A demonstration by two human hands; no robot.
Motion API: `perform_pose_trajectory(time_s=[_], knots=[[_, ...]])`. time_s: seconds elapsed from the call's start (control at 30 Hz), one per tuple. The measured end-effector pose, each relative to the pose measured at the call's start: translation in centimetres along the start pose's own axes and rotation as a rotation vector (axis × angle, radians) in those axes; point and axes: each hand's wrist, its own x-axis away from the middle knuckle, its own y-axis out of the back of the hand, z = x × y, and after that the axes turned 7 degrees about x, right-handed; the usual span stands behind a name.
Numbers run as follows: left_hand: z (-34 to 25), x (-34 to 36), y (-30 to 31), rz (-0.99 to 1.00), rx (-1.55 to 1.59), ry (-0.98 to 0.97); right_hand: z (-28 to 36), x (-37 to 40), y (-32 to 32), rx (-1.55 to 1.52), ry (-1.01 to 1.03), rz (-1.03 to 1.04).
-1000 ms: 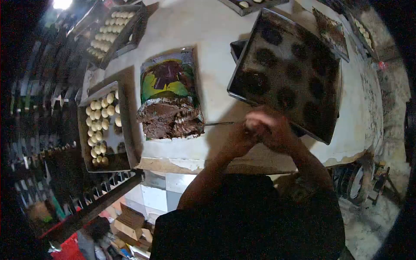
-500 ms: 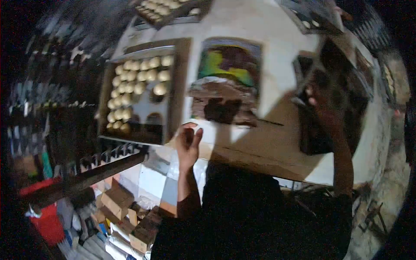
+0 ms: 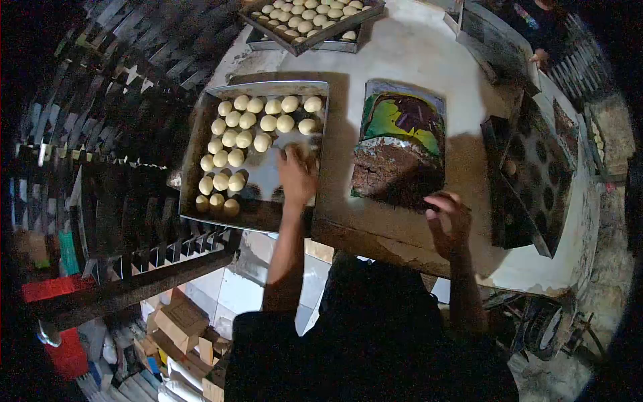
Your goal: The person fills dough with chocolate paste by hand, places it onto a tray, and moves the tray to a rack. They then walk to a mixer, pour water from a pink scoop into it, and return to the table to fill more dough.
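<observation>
My left hand point(image 3: 297, 175) reaches into the metal tray point(image 3: 321, 110) at the left, its fingers lowered and slightly apart beside the pale dough balls point(image 3: 262, 143). Nothing shows in its grasp, though its underside is hidden. My right hand point(image 3: 450, 221) hovers at the lower right edge of a crumbly brown mass point(image 3: 388, 171), thumb and curved fingers apart. That mass lies on an opened green and purple packet point(image 3: 408, 120). Right of it stand dark trays with round hollows point(image 3: 534, 194); one round piece point(image 3: 510, 167) shows there.
More trays of dough balls point(image 3: 311, 15) are stacked at the table's far left. Empty-looking metal trays point(image 3: 492, 40) lie at the far right, near another person's hand point(image 3: 540, 57). Cardboard boxes point(image 3: 181, 323) sit on the floor below left.
My left hand has moved from the tray's outer edge in over the dough balls. My right hand has come left from the dark trays to the brown mass. The view has shifted.
</observation>
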Motion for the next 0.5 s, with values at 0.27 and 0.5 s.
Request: perform_pose_trajectory(time_s=[0.27, 0.5], knots=[[-21.6, 5.5, 4.7, 0.408, 0.764, 0.215, -1.0, 2.8, -3.8, -0.797, -0.330, 0.187], [-29.5, 7.1, 2.9, 0.149, 0.973, 0.611, 0.5, 0.7, 6.5, -0.512, 0.136, 0.073]])
